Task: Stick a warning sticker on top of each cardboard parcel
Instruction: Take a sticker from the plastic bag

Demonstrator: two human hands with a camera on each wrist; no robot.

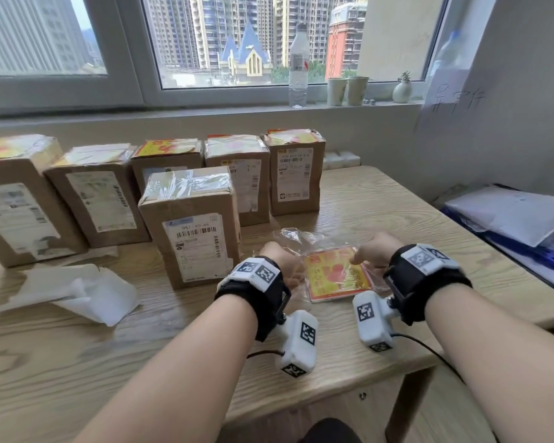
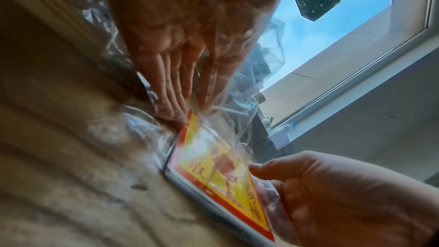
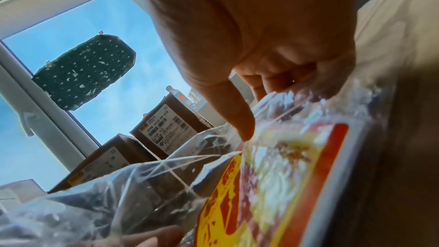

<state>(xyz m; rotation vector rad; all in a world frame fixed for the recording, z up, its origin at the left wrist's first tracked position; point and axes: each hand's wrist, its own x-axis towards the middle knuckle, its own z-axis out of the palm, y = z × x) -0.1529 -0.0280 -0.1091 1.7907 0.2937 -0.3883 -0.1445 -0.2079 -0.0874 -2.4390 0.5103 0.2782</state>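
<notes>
A stack of yellow-and-red warning stickers (image 1: 336, 273) lies in a crumpled clear plastic bag (image 1: 293, 236) on the wooden table (image 1: 381, 199). My left hand (image 1: 285, 263) pinches the bag at the stack's left corner, its fingers (image 2: 171, 89) seen through the plastic. My right hand (image 1: 370, 251) grips the stack's right side through the bag, index fingertip (image 3: 242, 129) pressed on the plastic. Left of my hands stands a cardboard parcel (image 1: 192, 225), with only clear tape on top. Several parcels (image 1: 296, 174) stand in a row behind it, some with yellow-red stickers (image 1: 167, 147) on top.
Peeled white backing papers (image 1: 77, 292) lie on the table at the left. A water bottle (image 1: 298, 65), two cups (image 1: 347, 89) and a small vase (image 1: 402, 91) stand on the windowsill. A blue crate (image 1: 544, 260) holding white mailer bags sits off the table's right edge.
</notes>
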